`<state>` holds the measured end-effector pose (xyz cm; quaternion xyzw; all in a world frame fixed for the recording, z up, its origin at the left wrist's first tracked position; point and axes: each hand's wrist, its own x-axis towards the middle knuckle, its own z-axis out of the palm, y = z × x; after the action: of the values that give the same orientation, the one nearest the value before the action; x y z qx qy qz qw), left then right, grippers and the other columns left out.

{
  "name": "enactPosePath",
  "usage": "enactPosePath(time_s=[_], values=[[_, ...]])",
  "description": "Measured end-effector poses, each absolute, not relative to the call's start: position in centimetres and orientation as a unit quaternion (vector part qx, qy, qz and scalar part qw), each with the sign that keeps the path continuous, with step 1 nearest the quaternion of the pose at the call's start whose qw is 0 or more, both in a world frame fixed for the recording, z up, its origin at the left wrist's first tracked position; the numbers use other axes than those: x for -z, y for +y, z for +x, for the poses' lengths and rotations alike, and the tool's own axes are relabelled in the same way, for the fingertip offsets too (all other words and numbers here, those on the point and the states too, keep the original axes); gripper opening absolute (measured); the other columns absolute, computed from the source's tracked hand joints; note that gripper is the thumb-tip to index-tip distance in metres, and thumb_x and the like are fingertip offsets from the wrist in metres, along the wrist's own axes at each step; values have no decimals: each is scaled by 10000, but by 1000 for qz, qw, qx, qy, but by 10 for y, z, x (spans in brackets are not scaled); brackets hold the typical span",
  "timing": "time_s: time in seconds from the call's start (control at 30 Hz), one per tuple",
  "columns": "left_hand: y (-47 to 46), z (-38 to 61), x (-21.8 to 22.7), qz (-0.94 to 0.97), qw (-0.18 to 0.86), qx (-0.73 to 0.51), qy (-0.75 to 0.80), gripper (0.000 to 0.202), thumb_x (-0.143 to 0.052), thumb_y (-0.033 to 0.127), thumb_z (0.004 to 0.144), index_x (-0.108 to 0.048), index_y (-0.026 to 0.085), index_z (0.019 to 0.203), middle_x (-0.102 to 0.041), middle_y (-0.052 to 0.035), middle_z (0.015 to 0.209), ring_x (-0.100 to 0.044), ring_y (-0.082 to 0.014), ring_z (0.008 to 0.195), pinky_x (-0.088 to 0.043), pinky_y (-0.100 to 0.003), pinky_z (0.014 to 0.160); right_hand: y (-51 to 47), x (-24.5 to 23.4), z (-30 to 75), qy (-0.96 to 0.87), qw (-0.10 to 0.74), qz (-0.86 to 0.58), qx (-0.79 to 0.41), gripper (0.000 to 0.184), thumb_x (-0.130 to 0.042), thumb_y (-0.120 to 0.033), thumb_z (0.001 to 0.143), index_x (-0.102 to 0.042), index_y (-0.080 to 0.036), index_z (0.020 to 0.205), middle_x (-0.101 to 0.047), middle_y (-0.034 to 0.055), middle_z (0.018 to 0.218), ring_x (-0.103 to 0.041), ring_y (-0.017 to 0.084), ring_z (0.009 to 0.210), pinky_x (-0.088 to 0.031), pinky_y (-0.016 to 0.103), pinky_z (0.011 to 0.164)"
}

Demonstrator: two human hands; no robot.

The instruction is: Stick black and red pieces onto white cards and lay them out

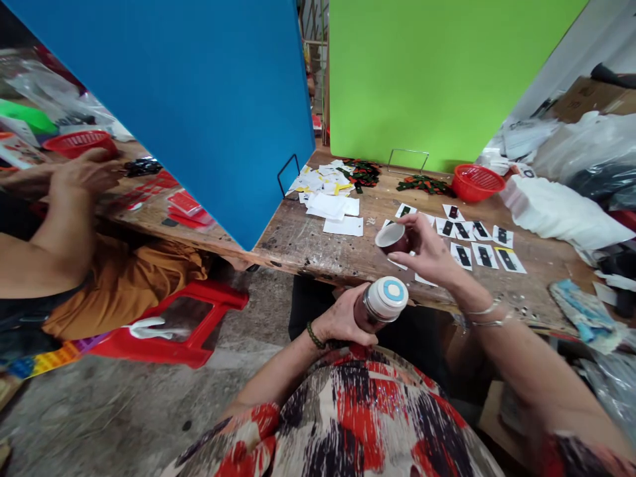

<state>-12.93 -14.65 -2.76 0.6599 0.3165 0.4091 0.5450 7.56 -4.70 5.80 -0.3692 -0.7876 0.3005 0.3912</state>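
Close to my lap, my left hand is wrapped round a thermos flask with a white stopper that has a light-blue ring on top. My right hand grips a dark red cup with a pale inside, held over the table's front part. The cup is apart from the flask and its mouth tilts to the left. Behind and to the right of the cup lie several white cards with small dark pieces on them, in rough rows.
A blue board and a green board stand on the wooden table. White papers, dark green-red pieces and a red basket lie at the back. Left, a co-worker's hands work near a red stool.
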Motion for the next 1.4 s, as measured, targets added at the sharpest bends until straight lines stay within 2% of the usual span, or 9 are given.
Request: enactPosePath(time_s=[0.13,0.3,0.43,0.53,0.73,0.87,1.03,1.23,1.4], values=[[-149,-140,26,650,519,-421,361,741,-873,230,521,-604,122,1203,-726,-116,1141,-683,-310,1046,-534,-462,1003,-40,7,42,-721,431,-432,-328,543,-795,-356,676,-493,-236,1112,-610,71,1171,-612,260,1066,-508,455,967],[-148,-147,37,639,470,-456,403,794,-869,216,538,-583,118,1273,-717,-133,1212,-676,-315,1123,-514,-470,1054,-41,28,30,-716,388,-489,-312,527,-771,-390,681,-540,-227,1125,-686,81,1088,-651,288,975,-518,504,931],[-148,-148,39,627,444,-478,426,802,-872,214,543,-578,114,1282,-716,-136,1220,-674,-312,1141,-511,-473,1065,-55,0,42,-731,431,-444,-288,512,-728,-433,782,-583,-219,1225,-647,142,1305,-602,312,1200,-475,521,1042],[-149,-143,29,617,433,-478,451,757,-883,243,547,-595,128,1238,-725,-118,1195,-684,-299,1102,-527,-460,1042,-83,-37,51,-738,428,-393,-343,417,-625,-470,917,-593,-236,1260,-661,117,1253,-635,256,1107,-528,455,966],[-153,-124,23,608,427,-492,453,628,-847,275,595,-594,163,1160,-728,-71,1113,-693,-260,992,-575,-424,940,-135,-66,47,-828,388,-343,-216,507,-746,-452,852,-586,-217,1273,-617,134,1214,-579,305,1140,-492,496,983],[-153,-119,29,628,435,-471,441,641,-832,233,602,-583,175,1190,-714,-66,1142,-683,-252,1000,-572,-414,938,-137,-60,47,-838,388,-353,-153,418,-749,-451,845,-603,-199,1144,-618,114,1063,-588,278,991,-504,441,864],[-150,-125,27,666,515,-383,379,739,-898,216,487,-629,140,1171,-727,-75,1078,-679,-295,984,-571,-433,920,-124,-70,56,-868,369,-265,-202,266,-757,-385,811,-590,-224,939,-559,19,855,-535,189,769,-458,338,680],[-152,-125,18,657,545,-396,337,747,-916,253,484,-647,129,1169,-730,-94,1093,-684,-310,1001,-556,-452,947,-115,-100,75,-900,277,-142,-305,396,-730,-386,887,-601,-239,1231,-643,78,1144,-608,230,1046,-518,380,885],[-157,-120,14,631,470,-453,419,769,-869,242,550,-590,154,1261,-712,-100,1211,-672,-301,1095,-539,-438,1005,-124,-104,78,-899,250,-272,-235,550,-763,-502,853,-546,-240,1284,-598,115,1190,-585,282,1064,-523,444,901]])
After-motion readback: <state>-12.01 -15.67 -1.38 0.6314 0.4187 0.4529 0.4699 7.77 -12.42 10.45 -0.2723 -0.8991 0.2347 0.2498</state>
